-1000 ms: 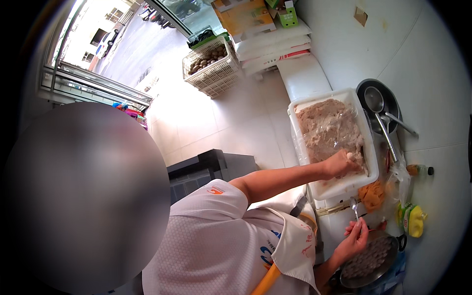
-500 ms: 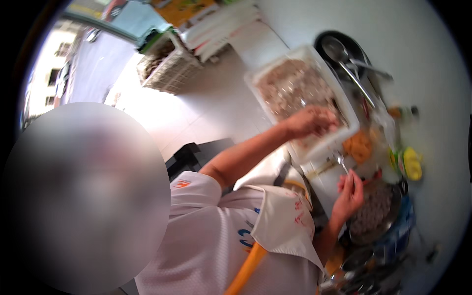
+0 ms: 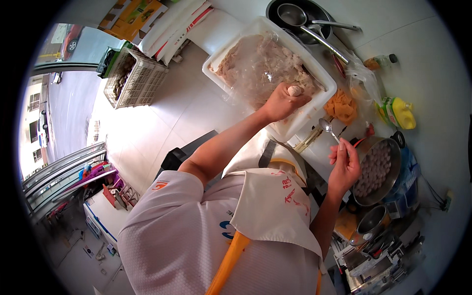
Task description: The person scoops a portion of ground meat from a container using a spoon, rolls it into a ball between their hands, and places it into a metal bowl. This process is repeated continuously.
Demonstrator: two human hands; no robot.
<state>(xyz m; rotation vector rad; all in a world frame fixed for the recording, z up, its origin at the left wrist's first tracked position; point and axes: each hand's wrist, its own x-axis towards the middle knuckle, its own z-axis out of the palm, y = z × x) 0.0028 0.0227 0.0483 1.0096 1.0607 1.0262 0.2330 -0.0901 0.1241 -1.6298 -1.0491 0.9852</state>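
Observation:
My left hand (image 3: pixel 284 104) is a fist over the near right part of a white plastic tub (image 3: pixel 328 97). It is closed on pale pink minced meat paste, and a round meatball (image 3: pixel 295 91) bulges out at the top by the thumb. Clear plastic film lies over part of the meat paste (image 3: pixel 280 61) in the tub. My right hand (image 3: pixel 345 164) pinches the handle of a metal spoon (image 3: pixel 326 126), its bowl pointing up toward the tub's near corner. Just right of that hand, a metal pot (image 3: pixel 363 200) holds many small meatballs (image 3: pixel 376 172).
A black pan (image 3: pixel 273 10) with ladles lies beyond the tub. Right of the tub are an orange cloth-like heap (image 3: pixel 340 107), a plastic bag (image 3: pixel 361 78) and a yellow bottle (image 3: pixel 404 113). A white crate (image 3: pixel 140 81) stands on the floor at left.
The view has shifted and sharpened. My left hand has gone from loosely bent fingers over the meat to an upright fist with a ball bulging out. My right hand still holds the spoon.

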